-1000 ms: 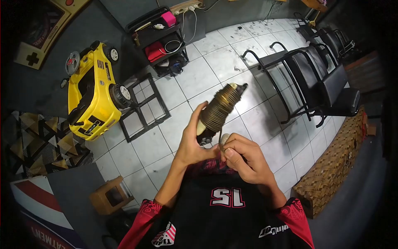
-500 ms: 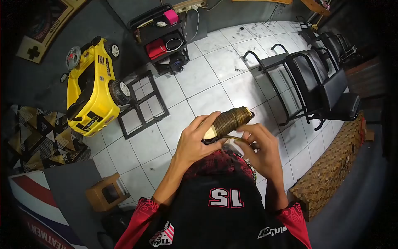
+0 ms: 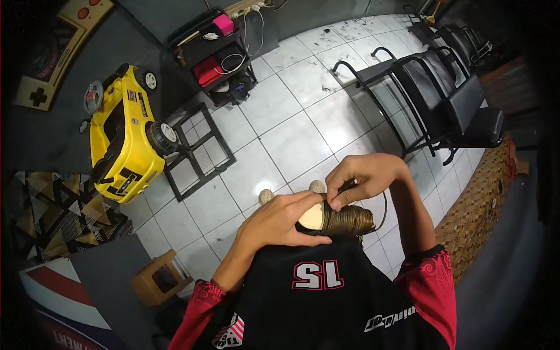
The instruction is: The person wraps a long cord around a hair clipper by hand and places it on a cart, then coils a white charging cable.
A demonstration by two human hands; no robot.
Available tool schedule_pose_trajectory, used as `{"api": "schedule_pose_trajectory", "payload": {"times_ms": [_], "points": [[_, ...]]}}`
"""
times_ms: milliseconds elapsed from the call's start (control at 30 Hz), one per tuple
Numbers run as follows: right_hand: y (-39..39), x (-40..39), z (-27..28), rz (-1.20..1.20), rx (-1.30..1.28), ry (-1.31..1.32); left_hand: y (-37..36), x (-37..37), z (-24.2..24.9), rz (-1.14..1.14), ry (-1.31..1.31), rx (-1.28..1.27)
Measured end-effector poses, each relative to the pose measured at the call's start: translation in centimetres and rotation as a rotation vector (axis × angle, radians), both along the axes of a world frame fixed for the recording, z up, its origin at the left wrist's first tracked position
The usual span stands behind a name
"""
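Note:
A pale, block-like core is wound with many turns of dark brown cord; together they look like a reel. My left hand grips the reel's left end, thumb below and fingers over the top. Above the winding, my right hand pinches the cord at the upper side of the reel, close to the left fingertips. A loose loop of the cord curves out past the reel's right end. The reel lies nearly level in front of my black shirt.
A yellow toy car and a black metal frame stand on the left. Black chairs are at the right, beside a woven mat. A black cart is at the back; a cardboard box sits lower left.
The reel has come down closer to my shirt and turned nearly level. My right hand has moved from below the reel to above it with the cord. Shoe tips now show beyond.

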State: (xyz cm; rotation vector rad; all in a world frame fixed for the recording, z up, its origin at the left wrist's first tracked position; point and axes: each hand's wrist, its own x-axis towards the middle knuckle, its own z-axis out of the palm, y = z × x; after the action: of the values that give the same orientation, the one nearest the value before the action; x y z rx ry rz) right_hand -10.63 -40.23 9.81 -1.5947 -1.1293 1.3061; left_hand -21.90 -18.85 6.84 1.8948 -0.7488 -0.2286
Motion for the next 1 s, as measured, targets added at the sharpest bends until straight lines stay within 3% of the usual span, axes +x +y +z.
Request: {"api": "schedule_pose_trajectory", "payload": {"times_ms": [67, 133, 200, 267, 333, 400, 500, 667, 767, 933, 1000], "points": [[0.0, -0.3, -1.5, -0.132, 0.178, 0.12, 0.4, -0.3, 0.7, 0.056, 0.044, 0.009], [0.3, -0.8, -1.2, -0.228, 0.18, 0.132, 0.8, -0.6, 0.3, 0.082, 0.04, -0.017], [0.7, -1.3, -1.6, -0.377, 0.246, -0.637, 1.2, -0.6, 0.2, 0.143, 0.017, 0.0], [0.7, -2.0, -1.7, -0.427, 0.215, -0.603, 1.4, -0.4, 0.4, 0.155, 0.012, 0.011], [0.7, -2.7, -2.8, -0.562, 0.295, -0.339, 1.6, -0.5, 0.6, 0.166, 0.012, 0.017], [0.6, -3.6, -4.7, -0.523, 0.361, -0.288, 1.8, -0.6, 1.0, 0.15, 0.137, -0.019], [2.0, -6.0, -4.5, -0.74, 0.375, -0.045, 1.8, -0.3, 2.0, 0.137, 0.101, -0.038], [2.8, -7.4, -4.4, -0.808, 0.421, -0.28, 1.7, -0.5, 3.2, 0.082, 0.193, -0.015], [2.7, -6.2, -5.9, -0.944, 0.568, -0.713, 1.3, -0.9, 3.1, 0.107, 0.137, 0.014], [2.0, -6.3, -6.2, -0.953, 0.44, -0.758, -0.2, -1.9, 2.4, 0.289, 0.053, -0.022], [2.0, -6.3, -5.7, -0.928, 0.413, -0.555, -0.1, -1.7, 2.5, 0.252, 0.063, 0.031]]}}
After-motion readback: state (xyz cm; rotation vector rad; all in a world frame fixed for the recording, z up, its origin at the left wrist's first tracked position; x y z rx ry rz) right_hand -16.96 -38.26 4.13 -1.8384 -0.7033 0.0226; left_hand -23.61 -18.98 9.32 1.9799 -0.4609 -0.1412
